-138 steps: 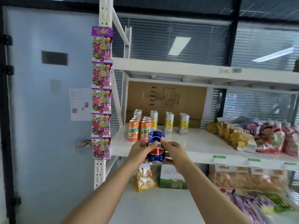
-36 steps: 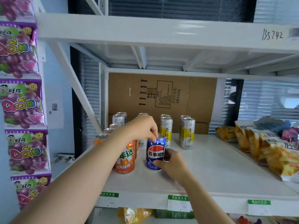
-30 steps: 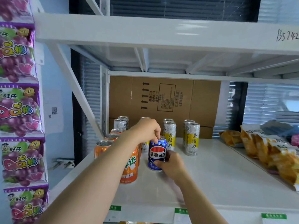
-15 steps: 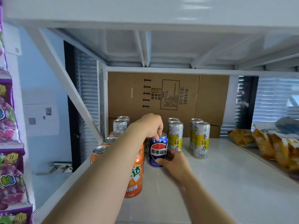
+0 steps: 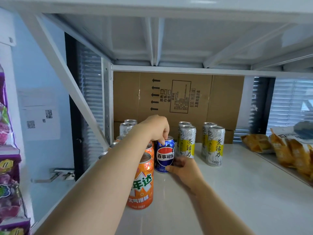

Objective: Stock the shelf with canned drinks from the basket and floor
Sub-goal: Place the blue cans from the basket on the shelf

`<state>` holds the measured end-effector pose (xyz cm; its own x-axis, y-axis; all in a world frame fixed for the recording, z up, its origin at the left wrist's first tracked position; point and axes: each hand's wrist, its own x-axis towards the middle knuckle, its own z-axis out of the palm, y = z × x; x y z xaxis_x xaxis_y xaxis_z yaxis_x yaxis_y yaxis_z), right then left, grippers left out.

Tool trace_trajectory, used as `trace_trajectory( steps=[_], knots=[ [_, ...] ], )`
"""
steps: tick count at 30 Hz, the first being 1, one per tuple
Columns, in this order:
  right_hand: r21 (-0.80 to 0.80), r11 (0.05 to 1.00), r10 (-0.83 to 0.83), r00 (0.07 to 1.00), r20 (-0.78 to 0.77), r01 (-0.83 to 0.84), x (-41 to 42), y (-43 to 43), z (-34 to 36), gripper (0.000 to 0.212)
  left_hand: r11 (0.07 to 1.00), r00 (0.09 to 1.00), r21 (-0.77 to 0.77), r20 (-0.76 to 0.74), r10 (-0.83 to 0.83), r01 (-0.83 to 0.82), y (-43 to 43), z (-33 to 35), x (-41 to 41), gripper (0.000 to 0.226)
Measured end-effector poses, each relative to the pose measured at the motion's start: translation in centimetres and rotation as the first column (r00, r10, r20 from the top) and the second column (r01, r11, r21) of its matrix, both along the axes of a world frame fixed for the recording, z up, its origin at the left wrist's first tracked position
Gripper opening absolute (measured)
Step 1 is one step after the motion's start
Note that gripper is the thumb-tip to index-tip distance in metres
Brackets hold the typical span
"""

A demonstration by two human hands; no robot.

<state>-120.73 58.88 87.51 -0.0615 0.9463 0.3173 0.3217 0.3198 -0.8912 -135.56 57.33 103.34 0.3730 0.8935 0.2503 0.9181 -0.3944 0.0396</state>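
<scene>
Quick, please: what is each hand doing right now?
Left hand: pinches the top rim of the blue cola can.
Right hand: fingers curled round the same can's base.

There was one blue cola can point(image 5: 165, 155). Four tall white-and-yellow cans point(image 5: 216, 146) stood in two pairs, and two silver cans point(image 5: 126, 131) sat at the back left. Five orange cans point(image 5: 141, 184) could be counted, three showing only their rims. One cardboard box point(image 5: 177, 97) stood behind. The snack bags point(image 5: 284, 150) at right overlapped too much to count.
</scene>
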Motion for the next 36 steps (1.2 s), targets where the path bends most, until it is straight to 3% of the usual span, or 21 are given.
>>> trace_trajectory(
  steps=[12, 17, 20, 23, 27, 31, 36],
  knots=[
    [-0.083, 0.995, 0.059, 0.998, -0.010, -0.060, 0.4, -1.3, 1.4, 0.038, 0.997, 0.998, -0.070, 0.044, 0.039, -0.035, -1.5, 0.3, 0.5, 0.016],
    [-0.146, 0.989, 0.016, 0.990, -0.139, -0.037, 0.4, -3.9, 2.6, 0.038, 0.993, 0.995, -0.100, 0.070, 0.068, -0.061, -4.6, -0.2, 0.4, 0.032],
    [-0.173, 0.985, -0.040, 0.997, -0.071, 0.027, 0.9, -5.8, 5.1, 0.024, 0.991, 0.994, -0.117, 0.082, 0.078, -0.068, -6.6, 0.1, 0.0, 0.043],
    [-0.118, 0.992, -0.049, 0.999, 0.019, 0.051, 1.5, -7.6, 8.0, 0.030, 0.997, 0.968, -0.071, 0.245, 0.048, -0.032, -8.6, 0.8, -0.6, 0.047],
    [-0.048, 0.998, -0.042, 0.998, -0.035, 0.040, 1.9, -10.5, 10.5, 0.025, 0.999, 0.835, -0.009, 0.549, -0.034, 0.047, -11.6, 0.8, -0.6, 0.043],
    [-0.031, 0.997, -0.079, 0.982, -0.171, 0.075, 1.6, -14.5, 11.8, 0.028, 0.995, 0.693, 0.077, 0.714, -0.102, 0.068, -14.9, 0.0, -0.2, 0.039],
    [-0.060, 0.995, -0.090, 0.935, -0.342, 0.074, 0.7, -19.5, 10.0, 0.032, 0.986, 0.430, 0.166, 0.890, -0.152, 0.005, -18.0, -2.0, -0.4, 0.029]
  ],
)
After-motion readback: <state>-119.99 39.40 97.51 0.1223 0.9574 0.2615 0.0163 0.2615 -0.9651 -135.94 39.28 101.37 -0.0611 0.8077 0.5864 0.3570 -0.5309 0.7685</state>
